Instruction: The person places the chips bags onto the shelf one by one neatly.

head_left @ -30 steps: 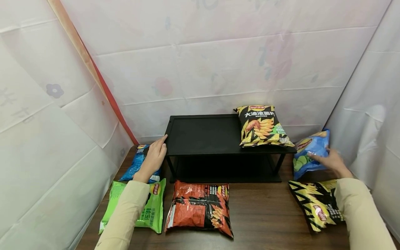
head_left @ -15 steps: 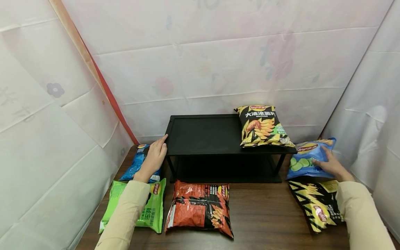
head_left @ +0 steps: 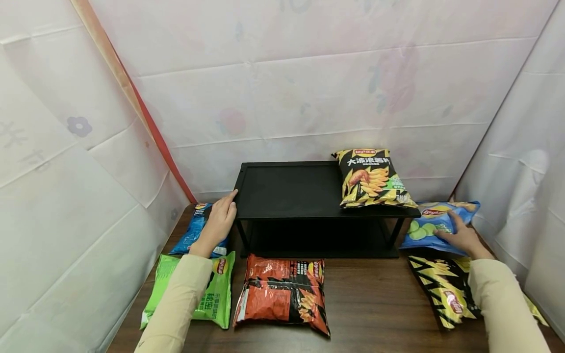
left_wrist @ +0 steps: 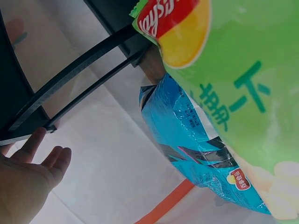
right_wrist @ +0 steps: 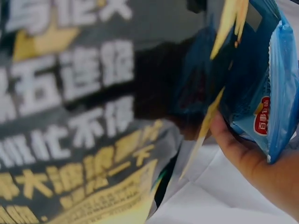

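Observation:
My left hand (head_left: 219,220) rests against the left edge of a black two-tier rack (head_left: 287,191), fingers fairly straight; the left wrist view has the fingertips right at the rack's corner. At the right end of the rack lies a light blue Lay's chip bag (head_left: 428,233) with cucumber slices on its front. My right hand (head_left: 463,240) lies on that bag's right part, thumb and forefinger spread over its face. The other right fingers are mostly hidden. In the right wrist view a blurred black-and-yellow chip bag (right_wrist: 70,93) covers much of the scene beside the blue one (right_wrist: 261,84).
A black-and-yellow chip bag (head_left: 371,181) leans on the rack's top right. In front lie a red chip bag (head_left: 282,294) and a green one (head_left: 216,289); a darker blue one (head_left: 194,233) is behind the left arm. White cloth walls (head_left: 309,88) enclose the wooden table (head_left: 366,304).
The light blue bag has gone from tilted up to lying flatter, shifting slightly left, with my right hand moving along on it. The left hand stays at the rack.

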`<action>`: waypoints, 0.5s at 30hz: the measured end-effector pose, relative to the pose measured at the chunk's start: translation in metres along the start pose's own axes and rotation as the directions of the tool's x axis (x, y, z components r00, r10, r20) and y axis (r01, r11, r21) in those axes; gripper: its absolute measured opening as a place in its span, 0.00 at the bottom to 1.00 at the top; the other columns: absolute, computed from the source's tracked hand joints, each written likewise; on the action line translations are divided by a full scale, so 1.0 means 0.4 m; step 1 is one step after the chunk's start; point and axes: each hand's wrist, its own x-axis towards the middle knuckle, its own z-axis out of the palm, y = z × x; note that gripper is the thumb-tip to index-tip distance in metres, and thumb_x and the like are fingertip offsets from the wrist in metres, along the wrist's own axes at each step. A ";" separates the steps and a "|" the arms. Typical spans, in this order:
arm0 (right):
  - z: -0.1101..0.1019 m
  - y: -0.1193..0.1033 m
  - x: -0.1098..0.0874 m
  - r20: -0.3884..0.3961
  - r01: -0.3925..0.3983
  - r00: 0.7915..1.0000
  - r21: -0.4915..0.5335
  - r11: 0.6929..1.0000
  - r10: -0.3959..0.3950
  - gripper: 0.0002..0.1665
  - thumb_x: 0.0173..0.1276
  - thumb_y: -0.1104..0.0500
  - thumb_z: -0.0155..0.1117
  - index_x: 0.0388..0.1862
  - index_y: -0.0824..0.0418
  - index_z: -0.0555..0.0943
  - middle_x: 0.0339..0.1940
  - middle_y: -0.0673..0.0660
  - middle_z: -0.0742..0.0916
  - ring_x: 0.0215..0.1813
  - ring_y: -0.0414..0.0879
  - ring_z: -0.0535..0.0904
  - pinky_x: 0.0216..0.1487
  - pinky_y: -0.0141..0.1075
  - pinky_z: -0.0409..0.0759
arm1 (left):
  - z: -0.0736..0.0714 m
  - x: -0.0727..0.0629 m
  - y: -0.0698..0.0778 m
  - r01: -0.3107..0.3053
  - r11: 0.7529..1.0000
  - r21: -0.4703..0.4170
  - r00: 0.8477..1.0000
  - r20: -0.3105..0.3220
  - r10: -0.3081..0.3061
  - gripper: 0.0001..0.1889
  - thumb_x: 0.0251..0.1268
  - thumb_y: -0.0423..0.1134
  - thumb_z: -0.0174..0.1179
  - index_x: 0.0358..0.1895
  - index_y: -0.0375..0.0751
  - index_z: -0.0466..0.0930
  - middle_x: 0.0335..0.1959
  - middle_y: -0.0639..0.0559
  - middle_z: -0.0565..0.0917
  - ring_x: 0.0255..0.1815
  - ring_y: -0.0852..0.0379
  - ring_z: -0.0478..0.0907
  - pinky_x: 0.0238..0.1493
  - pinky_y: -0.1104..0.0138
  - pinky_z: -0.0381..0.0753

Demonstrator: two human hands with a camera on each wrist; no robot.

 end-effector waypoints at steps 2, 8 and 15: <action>0.002 0.001 0.001 -0.006 -0.010 1.000 -0.007 1.000 0.010 0.53 0.67 0.40 0.46 0.70 0.70 0.30 0.60 0.89 0.50 0.57 0.84 0.50 0.54 0.69 0.58 | 0.001 0.001 -0.001 -0.002 1.000 0.000 1.000 -0.001 0.002 0.26 0.74 0.49 0.29 0.72 0.47 0.50 0.71 0.42 0.56 0.71 0.40 0.49 0.69 0.45 0.48; 0.006 -0.003 -0.002 -0.008 -0.044 0.999 0.023 0.999 0.044 0.52 0.66 0.41 0.48 0.70 0.70 0.34 0.61 0.88 0.48 0.58 0.85 0.46 0.55 0.70 0.55 | 0.001 0.002 -0.002 -0.008 1.000 -0.002 1.000 0.001 0.008 0.26 0.74 0.49 0.30 0.72 0.47 0.50 0.71 0.41 0.56 0.71 0.40 0.49 0.69 0.45 0.48; 0.019 0.007 0.007 0.025 -0.025 0.999 0.072 0.997 0.023 0.52 0.66 0.41 0.49 0.71 0.69 0.35 0.63 0.85 0.43 0.60 0.87 0.35 0.53 0.75 0.46 | -0.002 0.000 0.000 -0.002 1.000 -0.002 1.000 0.009 0.002 0.26 0.74 0.49 0.30 0.72 0.47 0.50 0.71 0.41 0.56 0.71 0.40 0.49 0.68 0.45 0.48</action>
